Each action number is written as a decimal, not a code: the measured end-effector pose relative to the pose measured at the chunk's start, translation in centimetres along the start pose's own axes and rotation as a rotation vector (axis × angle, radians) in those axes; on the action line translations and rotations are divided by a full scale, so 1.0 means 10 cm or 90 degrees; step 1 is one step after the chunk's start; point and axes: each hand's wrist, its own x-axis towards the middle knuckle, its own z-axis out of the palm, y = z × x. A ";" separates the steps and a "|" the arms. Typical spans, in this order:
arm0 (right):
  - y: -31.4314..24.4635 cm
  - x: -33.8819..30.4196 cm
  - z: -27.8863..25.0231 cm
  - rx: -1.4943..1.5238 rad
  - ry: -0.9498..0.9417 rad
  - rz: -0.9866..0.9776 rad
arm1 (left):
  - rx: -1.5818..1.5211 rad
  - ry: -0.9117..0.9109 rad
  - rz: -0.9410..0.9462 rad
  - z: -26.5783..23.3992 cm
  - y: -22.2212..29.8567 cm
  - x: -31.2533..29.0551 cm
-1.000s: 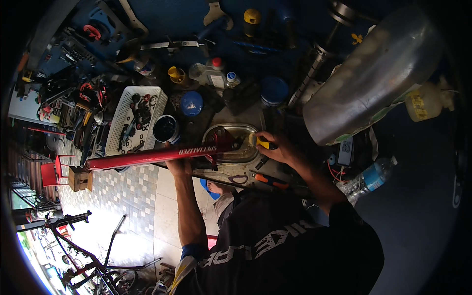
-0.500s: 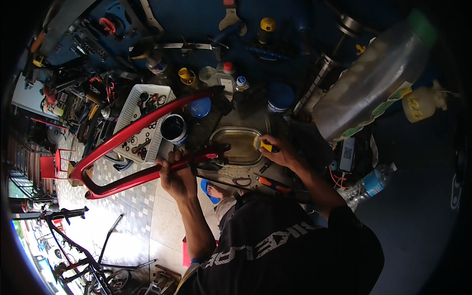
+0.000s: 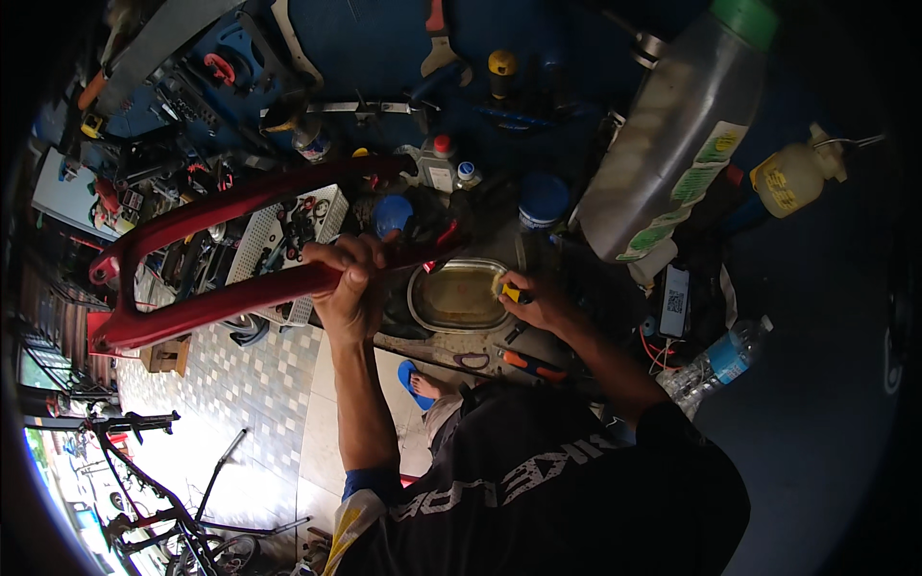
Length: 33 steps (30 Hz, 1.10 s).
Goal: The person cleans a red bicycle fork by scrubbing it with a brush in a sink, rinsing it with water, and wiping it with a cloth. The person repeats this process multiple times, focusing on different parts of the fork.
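Presently my left hand (image 3: pixel 348 285) is gripping the red frame (image 3: pixel 216 309), my right hand (image 3: pixel 547 303) a probable brush (image 3: pixel 514 293) by the tray (image 3: pixel 413 298), seemingly a brushing step next needing steadiness.

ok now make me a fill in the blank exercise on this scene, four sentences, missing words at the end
The left hand grips a forked frame part coloured ____.
The bristled tool in the right hand is a ____.
The perforated basket of small parts is coloured ____.
The big bottle at the upper right has a cap coloured ____.

Missing words: red; brush; white; green.
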 end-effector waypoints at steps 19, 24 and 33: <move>-1.14 0.22 -0.21 0.280 0.068 0.139 | -0.071 0.345 -0.124 -0.16 -0.58 0.12; -0.87 0.23 -0.12 0.193 0.091 0.071 | -0.096 0.381 -0.137 -0.19 -0.45 0.14; -1.04 0.24 -0.07 0.110 0.157 -0.086 | -0.072 0.377 -0.112 -0.28 -0.39 0.04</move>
